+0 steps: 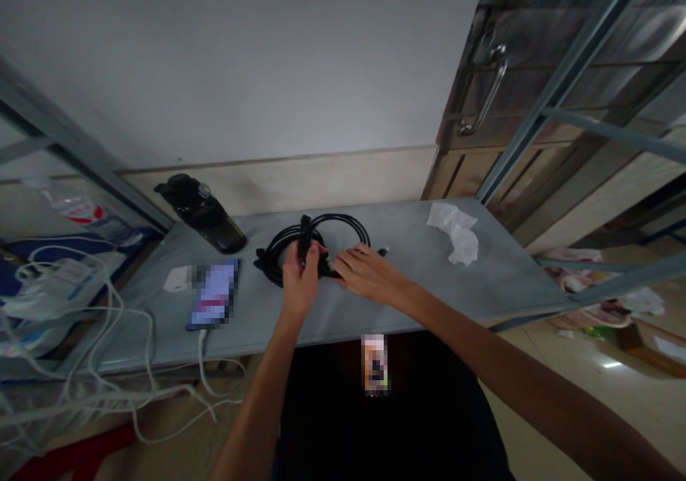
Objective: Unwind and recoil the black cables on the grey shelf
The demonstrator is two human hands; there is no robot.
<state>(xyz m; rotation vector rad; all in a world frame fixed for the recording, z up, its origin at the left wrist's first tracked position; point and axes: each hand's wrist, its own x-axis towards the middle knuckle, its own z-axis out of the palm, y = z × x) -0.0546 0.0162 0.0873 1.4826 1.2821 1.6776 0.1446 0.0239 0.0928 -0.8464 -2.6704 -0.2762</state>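
Observation:
Above the grey tabletop [375,309], a looped black cable [339,216] is held between both my hands. My left hand [301,274] is closed around its bundled strands, thumb on top. My right hand [364,270] pinches the cable just to the right, fingers pressed together; the exact part in its grip is partly hidden. Another coil of black cable [272,245], with a plug at its left side, lies behind and left of my left hand. Whether the two coils are joined I cannot tell. A small connector [384,251] shows just beyond my right hand.
A black bottle [204,213] leans at the back left. A phone [215,295] with a white charging cord [202,352] lies left of my hands. Crumpled white tissue [455,232] is on the right. Tangled white cords [107,324] hang at far left; metal frame posts [557,88] flank the table.

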